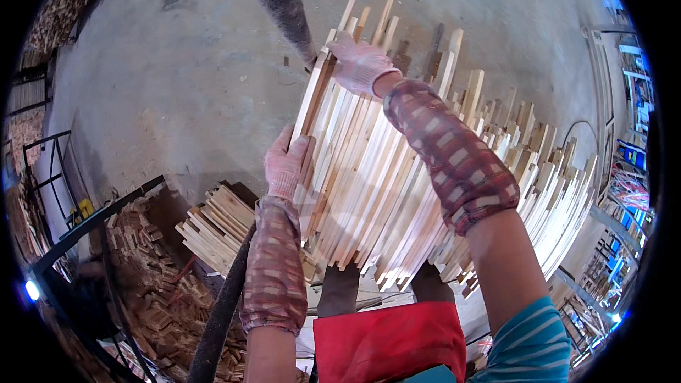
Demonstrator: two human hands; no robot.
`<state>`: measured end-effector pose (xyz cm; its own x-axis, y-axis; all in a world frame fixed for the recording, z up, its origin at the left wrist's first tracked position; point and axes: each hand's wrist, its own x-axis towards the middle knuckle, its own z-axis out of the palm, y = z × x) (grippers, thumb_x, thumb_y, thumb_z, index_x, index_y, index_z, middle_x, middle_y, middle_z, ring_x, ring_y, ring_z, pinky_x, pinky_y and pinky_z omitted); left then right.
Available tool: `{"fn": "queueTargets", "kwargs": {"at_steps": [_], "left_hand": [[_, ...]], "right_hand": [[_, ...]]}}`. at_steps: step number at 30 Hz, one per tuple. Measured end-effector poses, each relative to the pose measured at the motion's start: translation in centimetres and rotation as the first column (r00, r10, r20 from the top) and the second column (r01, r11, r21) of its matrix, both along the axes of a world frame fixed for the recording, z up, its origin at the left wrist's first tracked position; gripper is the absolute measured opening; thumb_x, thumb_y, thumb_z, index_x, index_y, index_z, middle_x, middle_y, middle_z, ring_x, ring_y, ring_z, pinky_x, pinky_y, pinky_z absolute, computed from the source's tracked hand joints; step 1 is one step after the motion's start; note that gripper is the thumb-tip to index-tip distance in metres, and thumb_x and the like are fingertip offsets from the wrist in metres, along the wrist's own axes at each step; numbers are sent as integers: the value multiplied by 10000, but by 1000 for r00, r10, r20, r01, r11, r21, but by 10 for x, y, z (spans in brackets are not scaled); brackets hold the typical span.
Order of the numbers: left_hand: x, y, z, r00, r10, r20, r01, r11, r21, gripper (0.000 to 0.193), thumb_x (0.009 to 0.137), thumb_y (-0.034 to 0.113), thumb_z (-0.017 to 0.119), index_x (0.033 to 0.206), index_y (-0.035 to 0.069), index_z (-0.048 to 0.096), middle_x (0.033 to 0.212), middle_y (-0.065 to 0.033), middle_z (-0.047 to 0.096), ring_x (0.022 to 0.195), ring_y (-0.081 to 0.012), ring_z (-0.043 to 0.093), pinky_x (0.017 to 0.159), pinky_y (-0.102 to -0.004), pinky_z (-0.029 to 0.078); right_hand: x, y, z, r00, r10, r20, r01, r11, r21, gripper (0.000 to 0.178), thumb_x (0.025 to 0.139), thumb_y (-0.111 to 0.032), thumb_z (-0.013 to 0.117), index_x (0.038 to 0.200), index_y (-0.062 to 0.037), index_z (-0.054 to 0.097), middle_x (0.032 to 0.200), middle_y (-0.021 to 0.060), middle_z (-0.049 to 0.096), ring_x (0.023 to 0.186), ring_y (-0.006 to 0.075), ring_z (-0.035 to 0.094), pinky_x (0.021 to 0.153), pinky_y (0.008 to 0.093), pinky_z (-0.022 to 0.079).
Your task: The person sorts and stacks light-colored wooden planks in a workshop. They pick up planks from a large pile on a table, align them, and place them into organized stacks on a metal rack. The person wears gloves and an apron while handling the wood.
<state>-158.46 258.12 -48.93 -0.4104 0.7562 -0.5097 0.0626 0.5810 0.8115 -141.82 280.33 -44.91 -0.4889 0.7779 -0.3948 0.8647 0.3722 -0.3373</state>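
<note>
The row of wooden strips (376,170) is already side by side, ends still uneven, a smaller stack (221,220) to its left, while at its left edge the left hand (285,163) grips an outer strip (310,99), the right hand (362,64) covering its far end, hold unclear.

Wooden strips (376,184): lie side by side, centre to right. Left hand (286,163): at their left edge. Right hand (360,64): at their far-left end. Board stack (221,223): left of strips. Offcut heap (152,287): left of board stack.
</note>
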Motion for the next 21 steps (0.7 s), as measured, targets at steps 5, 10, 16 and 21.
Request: {"fn": "queueTargets", "kwargs": {"at_steps": [5, 10, 16, 21], "left_hand": [[1, 2, 1, 929, -154, -337, 127, 987, -100, 480, 943, 391, 647, 1279, 50, 677, 1168, -153, 713, 1093, -285, 662, 993, -374, 483], [1, 2, -17, 759, -213, -616, 225, 973, -59, 482, 988, 390, 573, 1335, 63, 640, 1373, -213, 585, 1279, -395, 531, 1093, -440, 408], [16, 73, -27, 622, 16, -783, 176, 971, 160, 529, 1040, 413, 471, 1391, 34, 582, 1398, -232, 567, 1317, -394, 510, 1105, -444, 388], [24, 98, -9, 831, -289, -475, 224, 956, -189, 585, 1066, 458, 346, 1368, 21, 592, 1359, -230, 593, 1291, -398, 532, 1103, -439, 407]], "right_hand": [[-5, 4, 2, 996, -11, 86, 16, 998, -58, 494, 852, -138, 630, 1342, -132, 573, 1331, 158, 526, 1200, 365, 613, 969, 488, 526], [-1, 4, -13, 998, -6, 56, 9, 999, -42, 508, 874, -174, 617, 1377, -156, 551, 1403, 126, 474, 1203, 342, 608, 975, 480, 525], [-3, -7, -8, 999, 32, -17, -31, 997, 71, 540, 873, -144, 585, 1407, -134, 503, 1413, 140, 487, 1144, 342, 626, 929, 470, 519], [6, 4, -15, 1000, 8, 20, -7, 999, -46, 530, 890, -156, 615, 1411, -154, 516, 1455, 126, 466, 1198, 319, 608, 968, 448, 516]]}}
